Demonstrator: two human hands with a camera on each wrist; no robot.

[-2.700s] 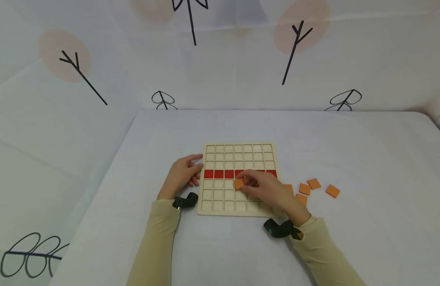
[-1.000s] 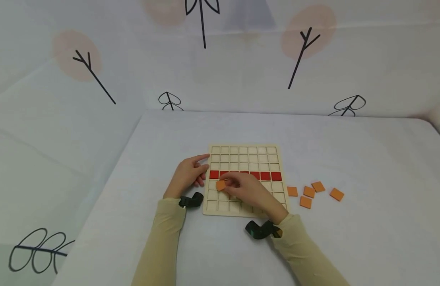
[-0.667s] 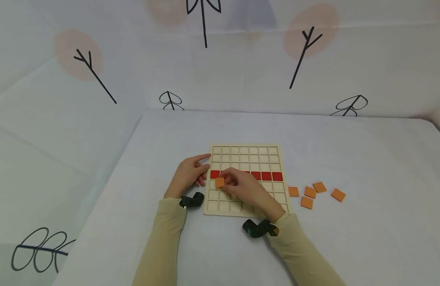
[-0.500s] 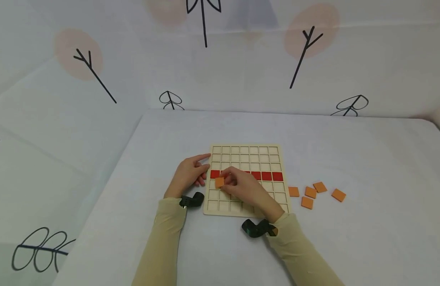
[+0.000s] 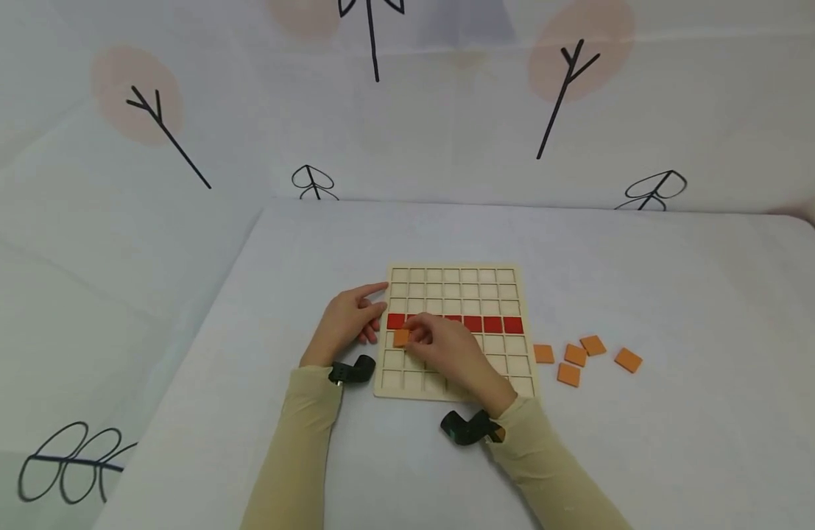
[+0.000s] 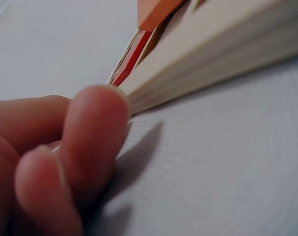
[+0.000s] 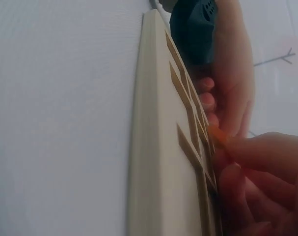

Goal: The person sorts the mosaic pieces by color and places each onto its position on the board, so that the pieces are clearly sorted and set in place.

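Right grip (image 5: 445, 347): fingertips pinching orange tile (image 5: 401, 338)
Tile: on grid board (image 5: 470, 306), leftmost column, beside red row (image 5: 473, 324)
Left grip (image 5: 344, 318): relaxed, touching board's edge

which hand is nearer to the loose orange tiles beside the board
Right. The right hand is left of the loose orange tiles, over the grid board, pinching a separate orange tile; the left hand is farther left, at the board's left edge.
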